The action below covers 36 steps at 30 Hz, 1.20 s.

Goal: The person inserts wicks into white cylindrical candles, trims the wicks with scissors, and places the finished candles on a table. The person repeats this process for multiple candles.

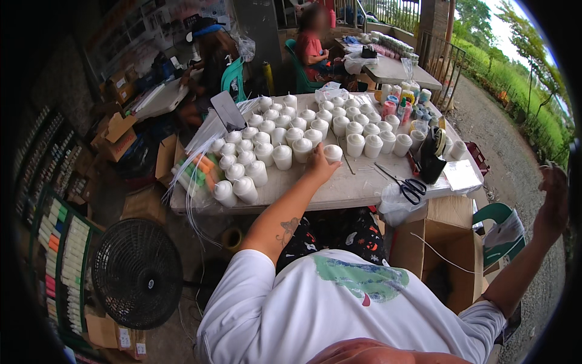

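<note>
My left hand (319, 165) is closed around a white candle (331, 154) at the near edge of a large group of similar white pillar candles (282, 156). Short wicks stick up from many of their rounded tops. Out to the far right, away from the table (291, 189), my right hand (553, 191) is raised with its fingers bent. A small pale thing shows at those fingertips, too unclear to name. Right of the held candle lie black-handled scissors (405, 185), their blades pointing toward the candles.
A black tape dispenser (431, 155) and paint bottles (400, 109) stand at the table's right. Long white wicks (187, 173) hang over its left edge. An open cardboard box (433, 246) and a black fan (137, 273) flank me. Two people sit at tables beyond.
</note>
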Tool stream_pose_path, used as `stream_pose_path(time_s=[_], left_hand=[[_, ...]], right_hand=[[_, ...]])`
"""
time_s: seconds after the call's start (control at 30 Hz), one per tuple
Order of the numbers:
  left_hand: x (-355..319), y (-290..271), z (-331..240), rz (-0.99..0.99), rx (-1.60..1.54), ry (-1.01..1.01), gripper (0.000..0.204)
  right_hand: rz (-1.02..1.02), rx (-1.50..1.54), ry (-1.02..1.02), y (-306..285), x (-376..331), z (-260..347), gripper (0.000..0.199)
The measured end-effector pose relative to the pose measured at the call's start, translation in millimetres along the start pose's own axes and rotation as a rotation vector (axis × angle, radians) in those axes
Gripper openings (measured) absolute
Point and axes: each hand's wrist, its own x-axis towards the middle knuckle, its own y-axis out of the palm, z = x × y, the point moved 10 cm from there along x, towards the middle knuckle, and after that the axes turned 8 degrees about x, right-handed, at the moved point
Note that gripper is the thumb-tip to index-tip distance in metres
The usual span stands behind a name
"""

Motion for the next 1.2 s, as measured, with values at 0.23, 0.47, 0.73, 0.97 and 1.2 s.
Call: stream_pose_path(time_s=[0.23,0.47,0.73,0.97,1.2], left_hand=[[-49,13,-22,0.285,-1.069,-0.338,0.061],[-131,-68,-81,0.429,-1.542,-0.372,0.052],[-139,-86,-95,0.44,-1.606,-0.314,0.051],[-141,-79,-97,0.432,-1.606,-0.314,0.048],[-144,-86,-107,0.371,-1.556,-0.264,0.048]], right_hand=[[0.506,0.359,0.309,230,-169,12,0.012],[0.532,0.474,0.07,276,-180,91,0.016],[0.535,0.362,-0.108,281,-170,121,0.019],[0.525,0.334,-0.157,275,-169,125,0.022],[0.545,0.334,-0.145,272,-166,127,0.022]])
